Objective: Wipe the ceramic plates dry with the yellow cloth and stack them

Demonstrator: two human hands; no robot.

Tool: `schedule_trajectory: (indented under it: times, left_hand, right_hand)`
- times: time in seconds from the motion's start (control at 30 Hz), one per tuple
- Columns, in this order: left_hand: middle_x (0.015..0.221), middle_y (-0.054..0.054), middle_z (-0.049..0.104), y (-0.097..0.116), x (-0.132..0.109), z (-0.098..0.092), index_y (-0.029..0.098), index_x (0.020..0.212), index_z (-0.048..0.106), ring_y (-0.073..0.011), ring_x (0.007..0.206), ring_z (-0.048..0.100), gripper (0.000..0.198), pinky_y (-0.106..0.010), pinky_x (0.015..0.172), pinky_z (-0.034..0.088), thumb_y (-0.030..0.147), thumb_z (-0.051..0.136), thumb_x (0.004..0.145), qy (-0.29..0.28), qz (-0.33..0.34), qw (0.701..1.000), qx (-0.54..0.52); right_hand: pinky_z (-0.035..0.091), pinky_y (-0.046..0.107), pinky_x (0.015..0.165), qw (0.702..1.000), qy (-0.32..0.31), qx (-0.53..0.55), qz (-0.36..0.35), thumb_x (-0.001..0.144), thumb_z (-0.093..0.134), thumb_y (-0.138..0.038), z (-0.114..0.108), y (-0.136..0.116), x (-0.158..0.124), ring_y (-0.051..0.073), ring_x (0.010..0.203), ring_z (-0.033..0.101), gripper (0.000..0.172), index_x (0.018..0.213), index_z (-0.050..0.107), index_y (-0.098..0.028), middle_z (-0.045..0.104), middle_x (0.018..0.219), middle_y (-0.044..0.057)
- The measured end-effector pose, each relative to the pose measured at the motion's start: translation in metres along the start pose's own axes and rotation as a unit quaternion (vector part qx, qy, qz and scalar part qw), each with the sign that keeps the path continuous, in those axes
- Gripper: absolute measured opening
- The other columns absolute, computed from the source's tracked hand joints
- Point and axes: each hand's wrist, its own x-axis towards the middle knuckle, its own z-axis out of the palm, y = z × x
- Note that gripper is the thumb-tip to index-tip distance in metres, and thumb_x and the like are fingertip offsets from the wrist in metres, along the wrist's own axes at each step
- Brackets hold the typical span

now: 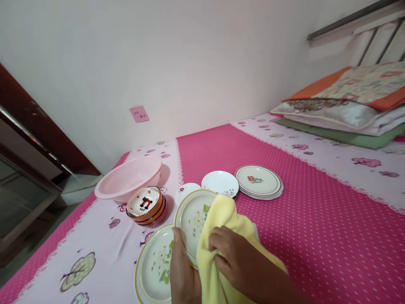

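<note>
My left hand point(184, 274) grips a yellow-rimmed plate point(190, 219) with a leaf and flower print, its thumb along the near left edge. The plate is tilted up toward me. Bunched in my right hand point(229, 253) is a yellow cloth point(218, 215), which lies over the plate's right side and hides it. Below and left of my left hand, a larger plate point(152, 259) of the same pattern rests on the bedspread, partly covered by the hand.
A pink basin point(126, 177) stands at left, behind stacked cat-print bowls point(146, 203). Beyond the held plate are a flower-marked white dish point(186, 188), white plates point(220, 182) and a stack of red-rimmed plates point(258, 181). Pillows point(341, 101) lie at the far right of the bed.
</note>
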Motion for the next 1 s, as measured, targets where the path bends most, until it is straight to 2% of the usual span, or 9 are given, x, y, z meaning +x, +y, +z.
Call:
schedule_trajectory:
  times: [0.1,0.23,0.3,0.37,0.43,0.53,0.67,0.8,1.0]
  left_hand:
    - [0.115,-0.017,0.077,0.000,-0.003,0.008,0.013,0.122,0.073,-0.0352,0.121,0.066,0.042,-0.046,0.106,0.053,0.041,0.064,0.092,0.060,-0.012,0.998,0.011]
    - [0.095,-0.015,0.080,-0.001,-0.002,0.013,0.010,0.095,0.075,-0.0324,0.104,0.075,0.013,-0.042,0.096,0.059,0.014,0.072,0.083,0.148,0.053,0.987,0.045]
    - [0.091,-0.013,0.080,-0.003,-0.002,0.014,0.011,0.093,0.073,-0.0309,0.098,0.076,0.015,-0.042,0.092,0.060,0.010,0.076,0.078,0.164,0.063,0.981,0.078]
    - [0.090,-0.012,0.080,-0.005,-0.005,0.016,0.012,0.100,0.072,-0.0305,0.095,0.077,0.025,-0.042,0.089,0.061,0.013,0.080,0.076,0.153,0.044,0.980,0.123]
    - [0.091,-0.012,0.080,-0.007,-0.010,0.019,0.012,0.108,0.072,-0.0315,0.096,0.076,0.034,-0.042,0.087,0.061,0.019,0.082,0.076,0.107,0.008,0.980,0.165]
    - [0.096,-0.014,0.080,-0.010,-0.016,0.024,0.013,0.113,0.073,-0.0338,0.099,0.074,0.042,-0.043,0.088,0.058,0.030,0.083,0.076,0.009,-0.047,0.973,0.227]
    - [0.099,-0.012,0.080,-0.008,-0.018,0.021,0.014,0.106,0.078,-0.0334,0.101,0.071,0.037,-0.040,0.092,0.054,0.033,0.083,0.074,-0.043,-0.067,0.942,0.325]
    - [0.094,-0.009,0.079,0.000,-0.019,0.020,0.017,0.102,0.080,-0.0331,0.101,0.069,0.033,-0.039,0.092,0.052,0.035,0.081,0.074,-0.044,-0.052,0.907,0.415]
    - [0.092,-0.006,0.079,0.006,-0.023,0.024,0.018,0.106,0.080,-0.0315,0.097,0.069,0.030,-0.038,0.090,0.053,0.036,0.074,0.082,-0.121,-0.068,0.883,0.448]
  right_hand:
    - [0.049,0.023,0.066,0.976,-0.049,0.187,0.098,0.091,0.051,-0.016,-0.021,0.015,0.007,0.015,0.075,0.064,0.012,0.091,0.059,-0.024,0.066,0.082,-0.003]
    - [0.050,0.030,0.065,0.875,0.131,0.386,0.261,0.093,0.058,-0.042,-0.041,0.057,0.012,0.020,0.073,0.064,0.021,0.099,0.058,-0.022,0.067,0.085,0.002]
    - [0.051,0.032,0.065,0.814,0.206,0.457,0.293,0.090,0.063,-0.048,-0.045,0.073,0.011,0.021,0.071,0.065,0.029,0.104,0.056,-0.024,0.068,0.087,0.003]
    - [0.052,0.032,0.065,0.793,0.229,0.487,0.286,0.089,0.064,-0.049,-0.047,0.078,0.010,0.022,0.074,0.066,0.030,0.107,0.055,-0.026,0.069,0.092,0.003]
    - [0.052,0.031,0.067,0.819,0.220,0.462,0.258,0.091,0.063,-0.048,-0.049,0.072,0.010,0.022,0.078,0.066,0.027,0.106,0.057,-0.025,0.070,0.095,0.004]
    - [0.053,0.033,0.081,0.893,0.183,0.366,0.187,0.097,0.055,-0.043,-0.055,0.051,0.011,0.022,0.089,0.067,0.022,0.103,0.061,-0.023,0.072,0.101,0.005]
    - [0.046,0.039,0.104,0.974,0.037,0.214,0.070,0.099,0.054,-0.033,-0.063,0.028,0.010,0.024,0.118,0.062,0.026,0.122,0.064,-0.025,0.069,0.124,0.007]
    - [0.048,0.042,0.099,0.997,-0.022,0.072,0.035,0.081,0.080,-0.032,-0.061,0.015,0.005,0.029,0.117,0.060,0.050,0.127,0.063,-0.027,0.069,0.124,0.007]
    - [0.048,0.036,0.079,0.998,-0.041,-0.034,0.017,0.078,0.068,-0.013,-0.045,0.005,-0.005,0.026,0.090,0.064,0.022,0.097,0.063,-0.024,0.070,0.100,0.005]
